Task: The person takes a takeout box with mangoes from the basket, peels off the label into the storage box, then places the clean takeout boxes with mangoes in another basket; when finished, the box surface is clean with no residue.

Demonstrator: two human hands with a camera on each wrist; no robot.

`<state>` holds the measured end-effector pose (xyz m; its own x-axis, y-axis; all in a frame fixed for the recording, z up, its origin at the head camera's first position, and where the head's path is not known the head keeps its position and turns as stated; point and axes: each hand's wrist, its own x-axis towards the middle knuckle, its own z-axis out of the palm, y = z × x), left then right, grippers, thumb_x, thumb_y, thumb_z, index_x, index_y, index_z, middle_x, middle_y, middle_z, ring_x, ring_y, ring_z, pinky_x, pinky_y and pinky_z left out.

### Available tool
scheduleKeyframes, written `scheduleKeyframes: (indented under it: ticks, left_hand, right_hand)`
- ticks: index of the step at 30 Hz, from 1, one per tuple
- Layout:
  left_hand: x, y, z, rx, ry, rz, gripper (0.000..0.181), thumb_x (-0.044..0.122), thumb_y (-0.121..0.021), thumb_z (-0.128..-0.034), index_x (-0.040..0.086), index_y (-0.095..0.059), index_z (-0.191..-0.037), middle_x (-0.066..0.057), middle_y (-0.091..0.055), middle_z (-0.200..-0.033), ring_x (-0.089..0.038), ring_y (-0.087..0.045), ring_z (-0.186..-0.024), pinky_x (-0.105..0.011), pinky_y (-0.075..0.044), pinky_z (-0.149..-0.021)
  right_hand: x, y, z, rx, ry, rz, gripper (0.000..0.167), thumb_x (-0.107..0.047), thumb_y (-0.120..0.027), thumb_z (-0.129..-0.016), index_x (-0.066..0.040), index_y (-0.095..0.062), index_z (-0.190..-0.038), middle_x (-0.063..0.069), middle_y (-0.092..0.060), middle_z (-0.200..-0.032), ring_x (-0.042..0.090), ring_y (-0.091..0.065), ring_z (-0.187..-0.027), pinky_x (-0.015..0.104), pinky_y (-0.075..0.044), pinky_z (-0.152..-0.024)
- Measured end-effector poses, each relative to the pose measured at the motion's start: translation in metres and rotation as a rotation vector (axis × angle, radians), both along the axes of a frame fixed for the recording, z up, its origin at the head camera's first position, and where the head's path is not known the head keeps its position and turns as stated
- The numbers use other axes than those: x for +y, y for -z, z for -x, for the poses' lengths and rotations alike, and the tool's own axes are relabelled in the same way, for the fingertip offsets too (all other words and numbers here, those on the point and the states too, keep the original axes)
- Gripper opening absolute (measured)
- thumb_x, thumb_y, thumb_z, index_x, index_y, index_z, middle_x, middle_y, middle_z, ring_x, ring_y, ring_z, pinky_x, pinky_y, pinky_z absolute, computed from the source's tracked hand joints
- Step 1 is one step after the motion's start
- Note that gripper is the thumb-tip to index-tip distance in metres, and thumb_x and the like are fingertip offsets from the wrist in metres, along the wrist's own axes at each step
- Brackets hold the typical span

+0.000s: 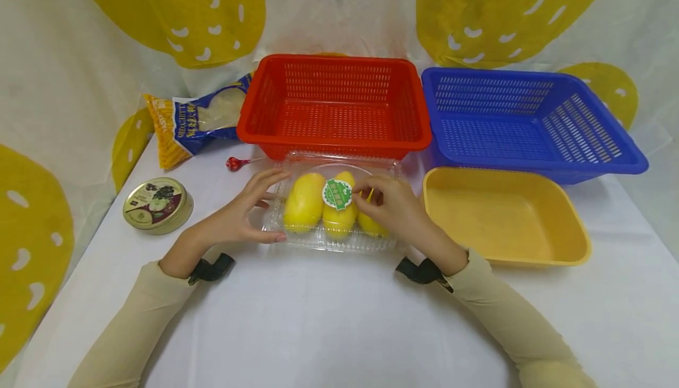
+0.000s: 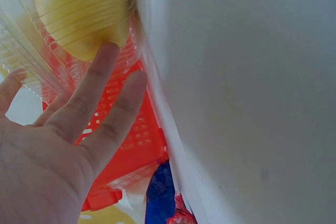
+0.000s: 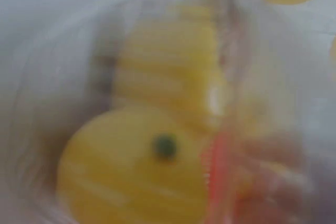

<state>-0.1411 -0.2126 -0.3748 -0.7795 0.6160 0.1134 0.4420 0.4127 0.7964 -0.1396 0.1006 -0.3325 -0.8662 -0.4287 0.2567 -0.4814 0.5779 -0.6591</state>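
A clear plastic clamshell box [image 1: 331, 243] with three yellow mangoes [image 1: 304, 202] lies on the white table in the head view. A green and white sticker [image 1: 336, 194] sits over the middle mango. My right hand [image 1: 395, 202] has curled fingers, and its thumb and index finger pinch the sticker's right edge. At the box's left side is my left hand [image 1: 244, 208], fingers spread and fairly straight, touching the box. Extended left fingers [image 2: 79, 103] reach the ribbed wall beside a mango [image 2: 81, 11]. The right wrist view is blurred, showing mangoes [image 3: 134, 166] through plastic.
A red basket [image 1: 334, 140] stands right behind the box, with a blue basket [image 1: 530, 164] to its right. The yellow tub [image 1: 498, 223] is beside my right forearm. At left are a round tin [image 1: 158, 204], a red-wrapped lollipop [image 1: 236, 164] and a blue-orange food packet [image 1: 198, 118].
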Motion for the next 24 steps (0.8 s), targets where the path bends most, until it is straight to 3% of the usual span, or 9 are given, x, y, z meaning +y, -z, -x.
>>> scheduleKeyframes:
  ticks: [10,17,24]
  left_hand:
    - [0.000,-0.001,-0.001,-0.026,-0.013,-0.007,0.104,0.025,-0.085,-0.0762,0.023,-0.018,-0.156,-0.009,-0.009,-0.159,-0.039,-0.050,-0.124,-0.056,-0.045,-0.100]
    - [0.000,0.000,-0.001,-0.040,-0.016,0.002,0.104,0.026,-0.085,-0.0762,0.024,-0.018,-0.156,-0.008,-0.008,-0.160,-0.038,-0.050,-0.124,-0.055,-0.045,-0.100]
    - [0.000,0.001,0.000,-0.048,-0.014,0.001,0.104,0.026,-0.084,-0.0766,0.026,-0.018,-0.156,-0.007,-0.009,-0.159,-0.038,-0.051,-0.124,-0.055,-0.045,-0.101]
  right_hand:
    - [-0.008,0.002,0.003,-0.035,0.067,-0.041,0.020,-0.011,-0.070,-0.089,0.000,-0.073,-0.106,0.010,-0.066,-0.087,0.018,-0.053,-0.065,0.025,-0.046,-0.059]
    - [-0.009,0.002,0.004,-0.051,0.089,-0.048,0.011,-0.012,-0.070,-0.089,-0.005,-0.073,-0.097,0.009,-0.068,-0.091,0.018,-0.051,-0.064,0.026,-0.045,-0.059]
    - [-0.011,-0.002,0.006,-0.103,0.093,-0.066,0.017,-0.017,-0.072,-0.089,-0.006,-0.073,-0.102,0.007,-0.067,-0.092,0.018,-0.050,-0.063,0.028,-0.043,-0.059]
